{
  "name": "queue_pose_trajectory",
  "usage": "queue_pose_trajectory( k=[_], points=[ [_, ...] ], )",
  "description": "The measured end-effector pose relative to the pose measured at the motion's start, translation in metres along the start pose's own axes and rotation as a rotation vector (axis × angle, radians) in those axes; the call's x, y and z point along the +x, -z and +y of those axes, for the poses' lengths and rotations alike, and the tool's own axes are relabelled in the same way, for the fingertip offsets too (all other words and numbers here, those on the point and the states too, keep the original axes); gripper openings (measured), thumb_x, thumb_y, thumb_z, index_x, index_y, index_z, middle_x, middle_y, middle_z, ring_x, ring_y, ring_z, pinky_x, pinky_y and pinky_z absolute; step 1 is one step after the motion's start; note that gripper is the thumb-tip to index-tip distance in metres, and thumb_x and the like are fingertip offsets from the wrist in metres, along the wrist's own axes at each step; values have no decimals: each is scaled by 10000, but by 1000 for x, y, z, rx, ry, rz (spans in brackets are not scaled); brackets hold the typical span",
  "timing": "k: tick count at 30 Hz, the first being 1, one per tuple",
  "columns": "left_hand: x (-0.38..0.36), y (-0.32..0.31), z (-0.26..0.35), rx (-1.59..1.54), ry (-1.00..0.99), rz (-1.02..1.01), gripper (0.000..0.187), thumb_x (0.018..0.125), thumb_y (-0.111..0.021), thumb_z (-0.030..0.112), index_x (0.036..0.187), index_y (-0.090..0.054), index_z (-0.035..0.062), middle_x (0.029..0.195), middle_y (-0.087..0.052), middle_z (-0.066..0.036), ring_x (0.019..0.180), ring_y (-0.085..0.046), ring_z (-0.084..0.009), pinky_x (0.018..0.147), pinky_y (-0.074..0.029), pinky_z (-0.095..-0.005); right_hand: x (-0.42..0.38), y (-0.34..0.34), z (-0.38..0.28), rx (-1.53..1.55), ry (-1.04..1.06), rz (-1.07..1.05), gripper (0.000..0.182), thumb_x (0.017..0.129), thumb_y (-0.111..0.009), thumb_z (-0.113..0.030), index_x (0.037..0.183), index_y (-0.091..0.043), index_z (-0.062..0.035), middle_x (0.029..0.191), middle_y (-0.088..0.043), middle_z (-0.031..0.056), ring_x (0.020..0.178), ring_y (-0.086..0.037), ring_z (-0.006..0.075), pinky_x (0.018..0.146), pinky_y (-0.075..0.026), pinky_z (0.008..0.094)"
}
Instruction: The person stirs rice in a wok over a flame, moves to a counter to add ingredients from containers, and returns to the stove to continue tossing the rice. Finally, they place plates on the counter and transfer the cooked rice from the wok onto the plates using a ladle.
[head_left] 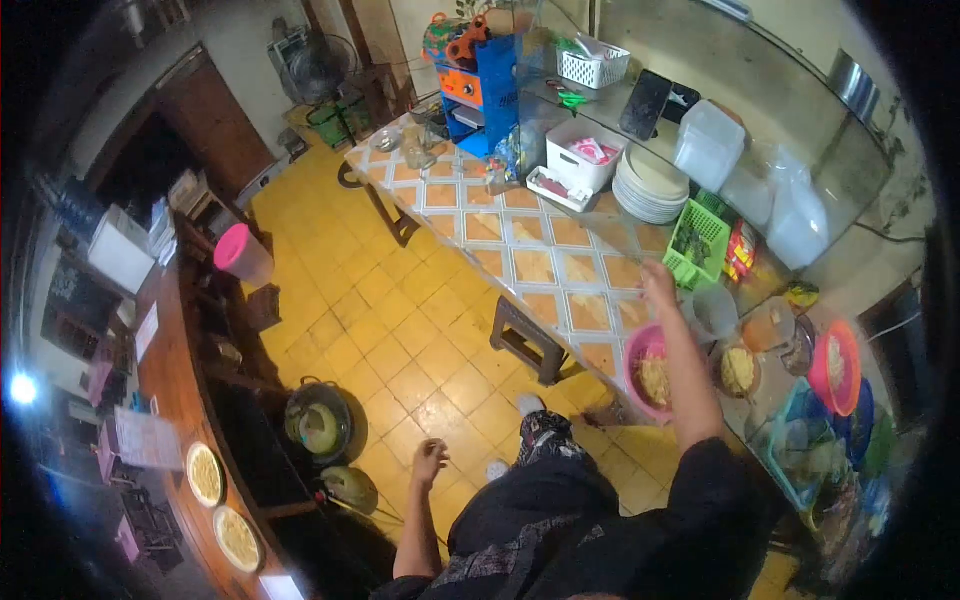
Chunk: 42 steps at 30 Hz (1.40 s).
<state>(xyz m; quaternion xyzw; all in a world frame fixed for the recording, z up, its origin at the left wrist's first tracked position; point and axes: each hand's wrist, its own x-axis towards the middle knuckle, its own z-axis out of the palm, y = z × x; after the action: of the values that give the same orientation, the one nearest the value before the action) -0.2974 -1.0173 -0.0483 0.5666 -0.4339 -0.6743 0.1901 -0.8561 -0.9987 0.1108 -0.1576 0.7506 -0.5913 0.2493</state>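
Observation:
My right hand (657,284) reaches over the tiled counter (533,267), close to the left side of a lime-green basket (698,243) with dark green leaves in it. Its fingers are too small and blurred to show whether they hold anything. Under that forearm sits a pink bowl (636,368) of yellow noodle-like food. My left hand (430,463) hangs over the yellow floor, fingers loosely bent and apart, with nothing in it. A stack of white plates (650,190) stands behind the green basket, beneath a glass shelf.
To the right are a bowl of yellow food (739,372), a red-pink colander (836,368) and a teal basket (800,440). Two plates of food (205,474) rest on the wooden counter (160,370) at left. A black tub (319,420) and a stool (527,340) stand on the floor.

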Motion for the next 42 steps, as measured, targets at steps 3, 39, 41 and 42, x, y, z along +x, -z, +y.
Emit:
queue_pose_trajectory(
  k=[3, 39, 41, 42],
  points=[
    [43, -16, 6, 76, 50, -131, 232, 851, -558, 223, 1012, -508, 63, 890, -587, -58, 711, -591, -179, 584, -479, -290, 111, 10, -10, 143, -71, 72, 323, 828, -536, -184, 1125, -492, -67, 887, -573, 82, 664, -563, 178, 530, -469, 300],
    [247, -287, 344, 285, -370, -492, 392, 863, -551, 264, 1149, -467, 9, 968, -599, -139, 829, -603, -189, 718, -484, -309, 191, 151, 23, -783, 133, 360, 394, 894, -475, -235, 1154, -457, 61, 1075, -551, 183, 936, -553, 270, 811, -429, 355],
    [232, -286, 348, 136, -233, -568, 424, 887, -511, 320, 1185, -444, 24, 1017, -582, -114, 868, -582, -174, 759, -470, -311, 197, 111, 10, -834, 228, 274, 396, 900, -469, -232, 1156, -455, 70, 1088, -551, 188, 951, -553, 273, 820, -426, 355],
    [225, -283, 349, 55, -131, -589, 427, 904, -481, 330, 1209, -424, 36, 1049, -573, -92, 900, -571, -164, 793, -460, -317, 207, 80, -5, -852, 278, 223, 397, 903, -466, -231, 1157, -454, 75, 1095, -551, 190, 958, -554, 274, 825, -424, 355]
  ],
)
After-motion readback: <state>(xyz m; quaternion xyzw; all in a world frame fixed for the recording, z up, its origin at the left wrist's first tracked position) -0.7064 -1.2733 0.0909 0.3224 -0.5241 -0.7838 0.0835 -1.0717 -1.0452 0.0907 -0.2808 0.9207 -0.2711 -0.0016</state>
